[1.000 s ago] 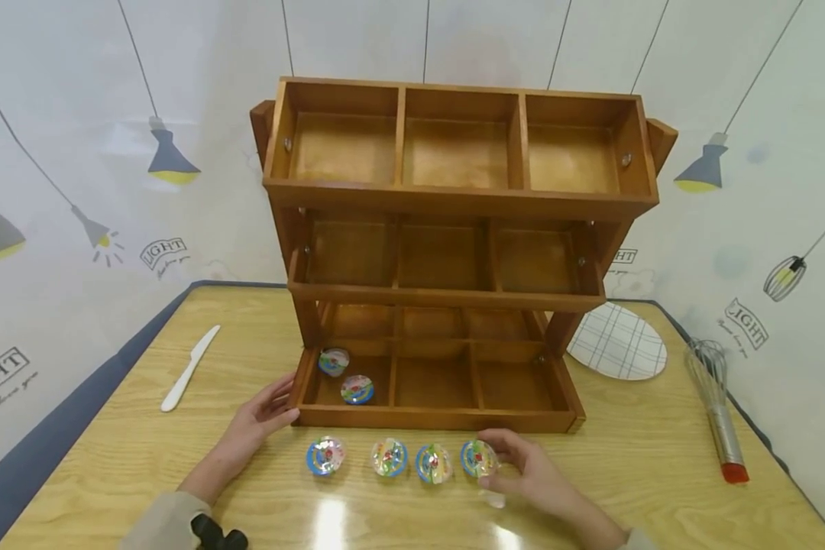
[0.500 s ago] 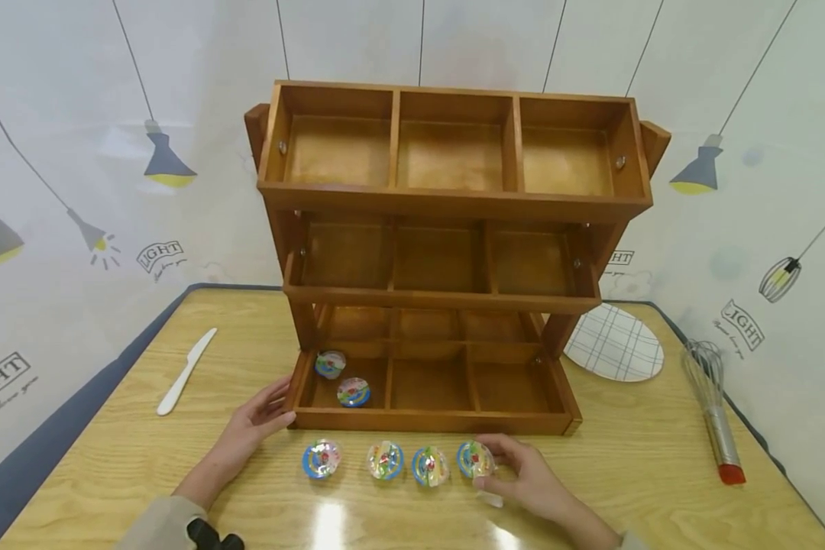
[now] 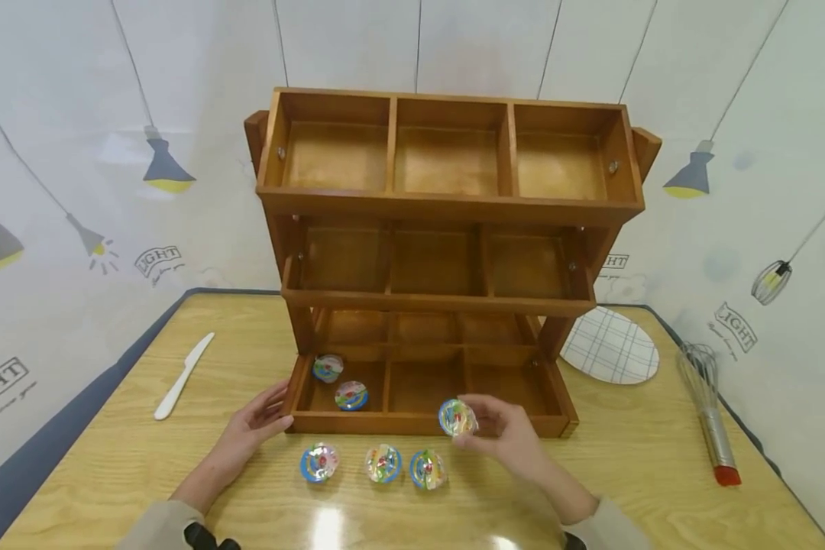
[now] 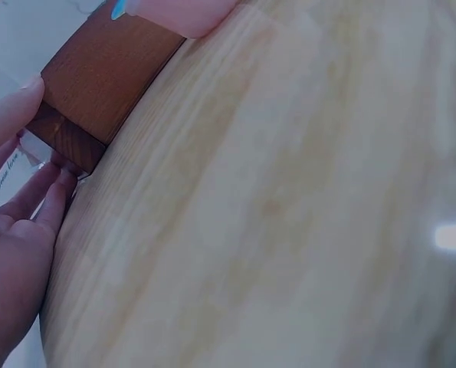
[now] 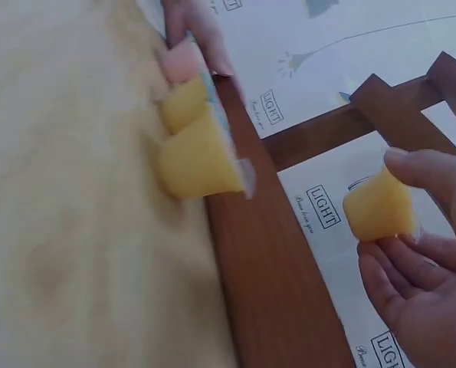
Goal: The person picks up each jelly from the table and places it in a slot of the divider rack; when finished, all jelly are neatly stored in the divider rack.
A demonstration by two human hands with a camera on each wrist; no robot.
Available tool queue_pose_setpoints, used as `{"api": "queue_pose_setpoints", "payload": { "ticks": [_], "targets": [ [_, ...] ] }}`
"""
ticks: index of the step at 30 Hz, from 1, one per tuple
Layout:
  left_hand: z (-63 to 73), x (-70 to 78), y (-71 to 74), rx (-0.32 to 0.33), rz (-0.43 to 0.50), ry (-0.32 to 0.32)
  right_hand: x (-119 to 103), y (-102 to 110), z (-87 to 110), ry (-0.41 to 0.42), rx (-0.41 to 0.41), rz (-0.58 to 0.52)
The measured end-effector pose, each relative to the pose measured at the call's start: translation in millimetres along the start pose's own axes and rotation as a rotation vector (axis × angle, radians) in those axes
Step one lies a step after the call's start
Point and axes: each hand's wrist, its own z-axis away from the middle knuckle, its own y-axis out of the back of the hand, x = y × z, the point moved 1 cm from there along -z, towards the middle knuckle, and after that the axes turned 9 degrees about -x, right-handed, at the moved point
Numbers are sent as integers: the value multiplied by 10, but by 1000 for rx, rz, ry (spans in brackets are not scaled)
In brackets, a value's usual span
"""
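Six cups point(image 3: 456, 417), seemingly jelly; right hand point(image 3: 510, 437) holds one.

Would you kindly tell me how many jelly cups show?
6: a back cup and a front cup in the shelf's bottom front-left compartment; a left cup, middle cup and right cup on the table; a held cup in the right hand. Others may be hidden.

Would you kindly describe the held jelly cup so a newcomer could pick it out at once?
From the brown wooden shelf, go down to its bottom tray. Near the tray's front, the right hand pinches a yellow jelly cup. Only this one is held; the other cups sit on the table or in the tray.
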Motion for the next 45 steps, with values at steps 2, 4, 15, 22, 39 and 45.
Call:
{"api": "queue_pose_setpoints", "payload": {
  "ticks": [2,4,15,22,39,45],
  "targets": [
    [-3,-1,4,-6,-5,9,-42,15,-200,-33,17,-29],
    [-4,-5,5,-9,-5,13,-101,7,-409,-115,21,-23],
    [-31,-3,-11,-28,-5,28,346,-237,-1063,-455,50,144],
    [-68,5,15,-30,-27,16,407,-255,-1128,-433,44,107],
    [-27,4,24,-34,-8,13,205,-270,-1019,-188,198,222],
    [0,-10,28,-26,-3,6,18,-351,-553,33,134,23]
  ]
}}
